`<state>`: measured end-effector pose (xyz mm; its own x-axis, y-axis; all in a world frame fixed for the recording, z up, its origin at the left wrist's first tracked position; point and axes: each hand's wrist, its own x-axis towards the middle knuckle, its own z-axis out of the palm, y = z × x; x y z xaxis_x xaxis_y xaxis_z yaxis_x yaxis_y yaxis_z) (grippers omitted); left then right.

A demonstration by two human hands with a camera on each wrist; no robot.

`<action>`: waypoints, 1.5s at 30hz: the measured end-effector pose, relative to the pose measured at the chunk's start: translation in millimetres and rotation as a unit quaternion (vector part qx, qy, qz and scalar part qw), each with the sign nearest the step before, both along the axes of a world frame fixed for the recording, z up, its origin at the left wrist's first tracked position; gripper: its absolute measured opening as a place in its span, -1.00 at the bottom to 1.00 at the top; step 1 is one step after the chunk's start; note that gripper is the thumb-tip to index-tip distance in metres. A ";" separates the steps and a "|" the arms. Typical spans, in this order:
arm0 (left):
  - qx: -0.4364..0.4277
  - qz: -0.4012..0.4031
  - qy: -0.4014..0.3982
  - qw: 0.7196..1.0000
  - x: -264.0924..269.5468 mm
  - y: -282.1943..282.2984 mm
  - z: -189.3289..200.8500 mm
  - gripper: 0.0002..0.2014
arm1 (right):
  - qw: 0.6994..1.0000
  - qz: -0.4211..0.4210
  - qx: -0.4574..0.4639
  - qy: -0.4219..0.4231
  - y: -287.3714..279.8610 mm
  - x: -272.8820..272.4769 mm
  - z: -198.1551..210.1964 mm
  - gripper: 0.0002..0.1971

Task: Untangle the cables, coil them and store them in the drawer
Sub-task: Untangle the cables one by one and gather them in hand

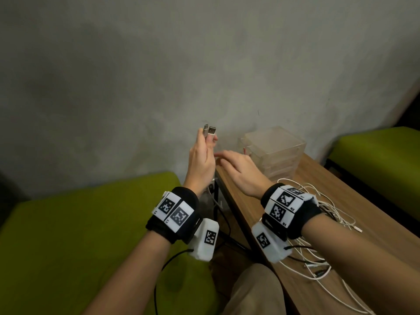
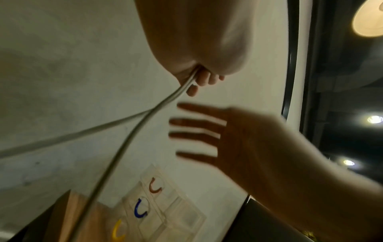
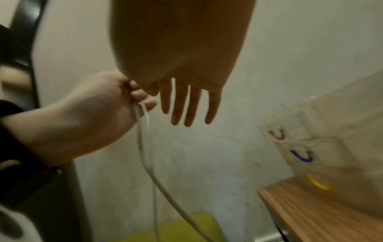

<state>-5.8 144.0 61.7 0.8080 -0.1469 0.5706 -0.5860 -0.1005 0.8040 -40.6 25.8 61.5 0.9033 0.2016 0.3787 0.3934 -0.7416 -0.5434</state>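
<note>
A: L hand (image 1: 201,160): what's it doing?

B: Raised at abt 10 o'clock of the counter (image 1: 341,201), fingers (image 2: 202,80) curled round a white cable (image 2: 124,144). Both plug ends (image 1: 209,131) stick up side by side above the grip, two strands hanging below. My guess: ends paired so it can be coiled doubled.

A: R hand (image 1: 238,169)?

B: Fingers (image 3: 186,104) straight, spread, holding nothing. It's just beside the L, at its 3 o'clock. Looks set to take the hanging strands, prob to start looping.

A: Other cables?

B: White tangle (image 1: 318,212) on the counter, under the R wrist, abt 5 o'clock of the clear drawer unit (image 1: 272,151). Not yet sorted.

A: Drawers?

B: Stacked by the wall, handles red (image 2: 154,186), blue (image 2: 139,209), yellow (image 2: 117,230). All look closed; too blurry to be sure.
</note>
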 end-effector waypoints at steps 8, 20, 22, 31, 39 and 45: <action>0.028 -0.042 -0.032 0.998 -11.6 -8.3 -4.6 -0.73 | 0.972 -0.055 0.108 -0.200 4.9 1.3 5.6 -0.77; 0.077 -0.126 -0.003 0.989 -15.4 -32.0 -14.4 -0.68 | 0.980 -0.037 0.066 -0.181 -49.0 -7.1 1.4 -0.69; 0.075 -0.127 -0.005 0.989 -20.0 -42.3 -18.8 -0.70 | 0.986 0.001 0.042 -0.162 -51.5 -12.2 4.2 -0.65; 0.098 -0.105 0.016 0.990 -33.8 -82.4 -30.7 -0.75 | 0.964 -0.260 -0.052 -0.034 -158.7 -32.2 -19.4 -0.75; 0.096 -0.166 0.038 0.981 -48.7 -114.8 -40.8 -0.66 | 0.841 -0.386 -0.155 0.348 -240.3 -68.4 -100.4 -0.70; 0.096 -0.168 0.046 0.980 -54.1 -124.4 -47.0 -0.65 | 0.876 -0.380 -0.107 0.276 -242.1 -76.5 -111.8 -0.77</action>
<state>-59.8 19.6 14.7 0.7425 -0.5102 0.4340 -0.5383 -0.0688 0.8400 -117.1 -216.2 -50.3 0.8413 -0.5247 -0.1303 -0.5371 -0.7839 -0.3114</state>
